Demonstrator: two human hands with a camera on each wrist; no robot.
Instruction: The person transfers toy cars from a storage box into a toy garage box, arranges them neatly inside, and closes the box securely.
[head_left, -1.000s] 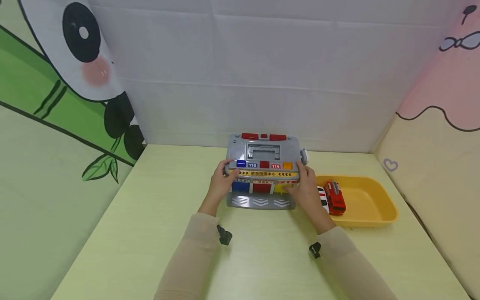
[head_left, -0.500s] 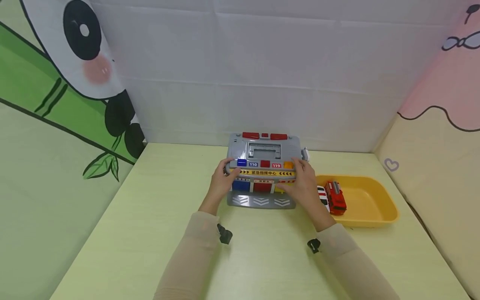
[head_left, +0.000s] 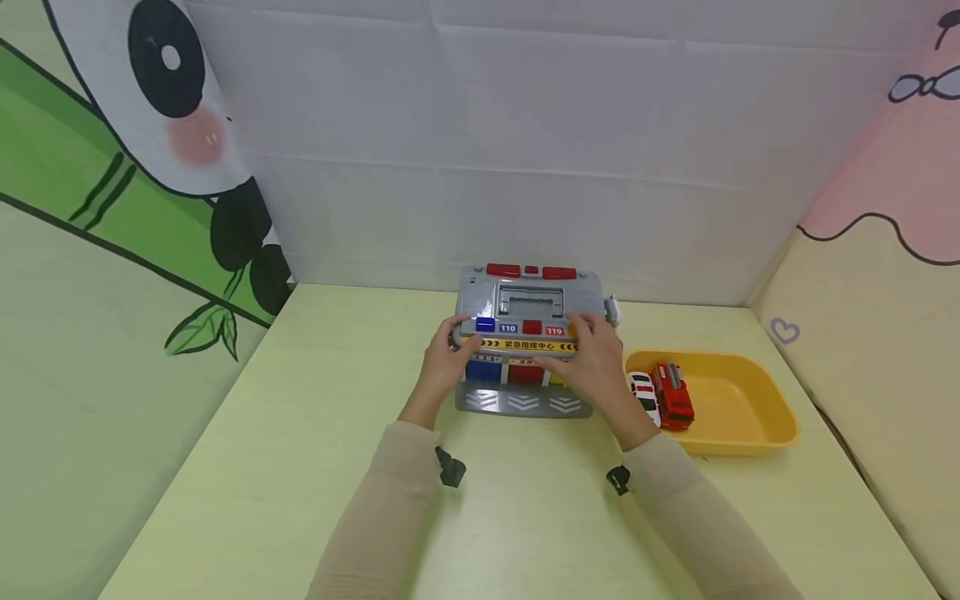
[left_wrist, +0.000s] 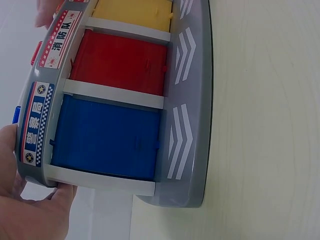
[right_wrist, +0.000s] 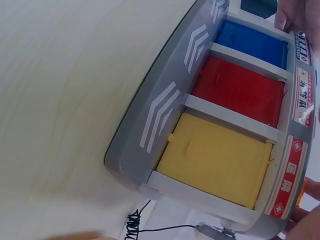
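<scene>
A grey toy garage (head_left: pixel 525 399) stands on the table near the back wall. Its front has blue (left_wrist: pixel 107 137), red (left_wrist: pixel 120 62) and yellow (right_wrist: pixel 215 157) doors, all down. My left hand (head_left: pixel 442 367) grips the garage's left front corner, thumb in front and fingers round the side. The right hand (head_left: pixel 597 367) reaches over the right front part, its fingertips on the roof by the orange button (right_wrist: pixel 301 192) and its thumb spread low before the sign strip. Whether that thumb touches the front cannot be told.
To the right, a yellow tray (head_left: pixel 735 400) holds a red toy fire truck (head_left: pixel 674 398) and a white toy car (head_left: pixel 644 395). A grey handset (right_wrist: pixel 215 232) hangs on a coiled black cord at the garage's right side. A white wall (head_left: pixel 525 150) rises behind.
My right hand has slid left along the garage's front edge, from its right corner to over the orange button. The left hand and the garage have stayed in place.
</scene>
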